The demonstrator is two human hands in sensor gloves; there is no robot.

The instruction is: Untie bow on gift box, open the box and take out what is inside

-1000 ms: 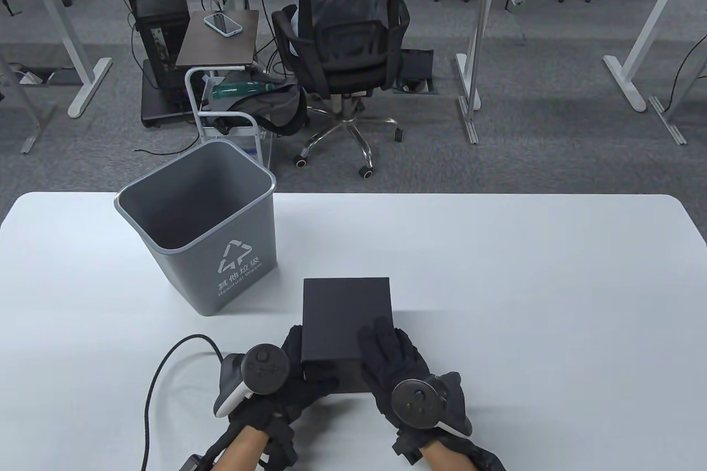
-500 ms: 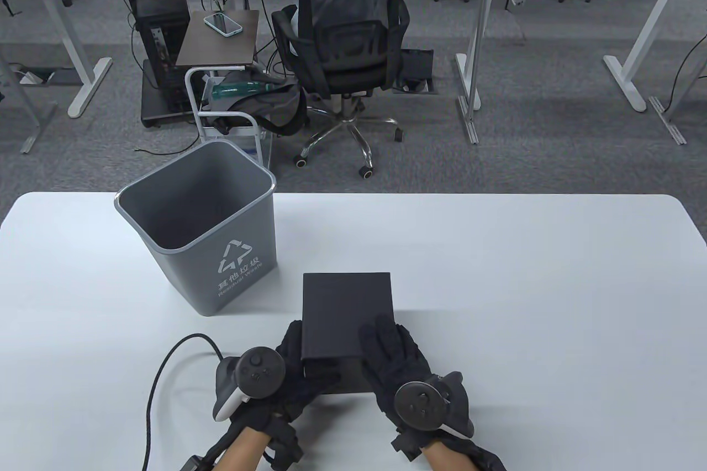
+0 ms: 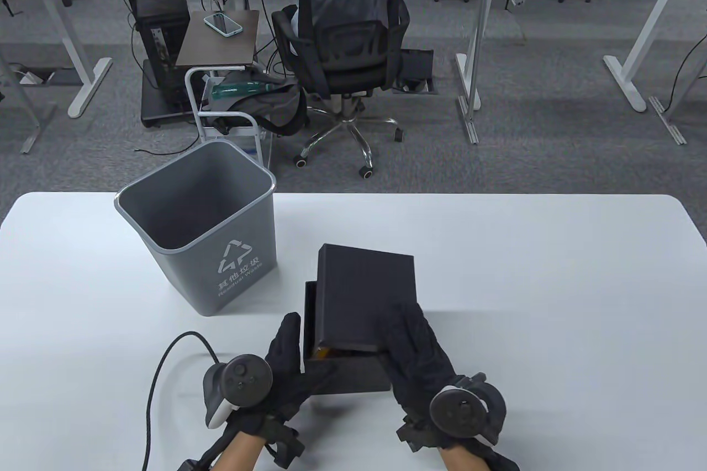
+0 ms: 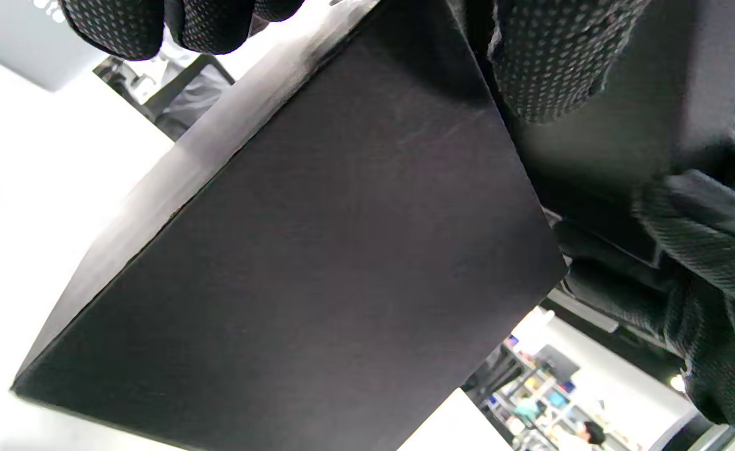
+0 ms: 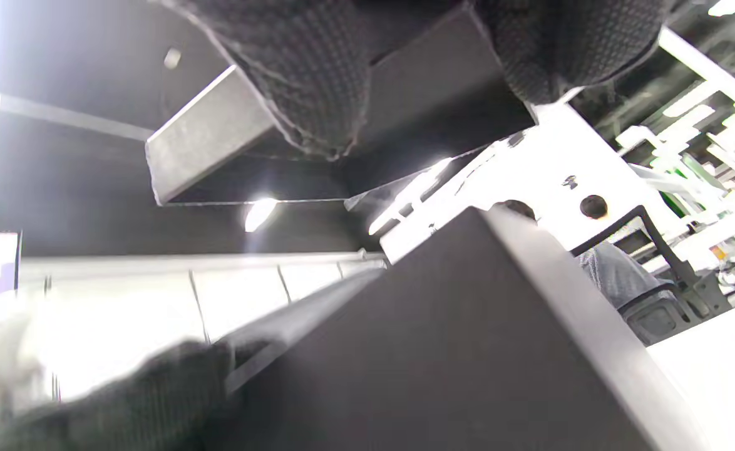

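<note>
In the table view the black gift box base stands near the table's front edge. My left hand grips its left side, fingers along the wall and thumb across the near face. My right hand grips the near right corner of the black lid, which is raised, tilted and shifted to the right above the base. A small yellow-orange item shows in the gap under the lid. The left wrist view is filled by the base's side. The right wrist view shows the lid above the base. No ribbon or bow is visible.
A grey waste bin stands on the white table just left of and behind the box. A black cable loops from my left wrist across the front left of the table. Beyond the far edge a person sits in an office chair.
My right hand has lifted the lid off the base and moved it up and to the right. The base's inside now shows. My left hand keeps its hold on the base.
</note>
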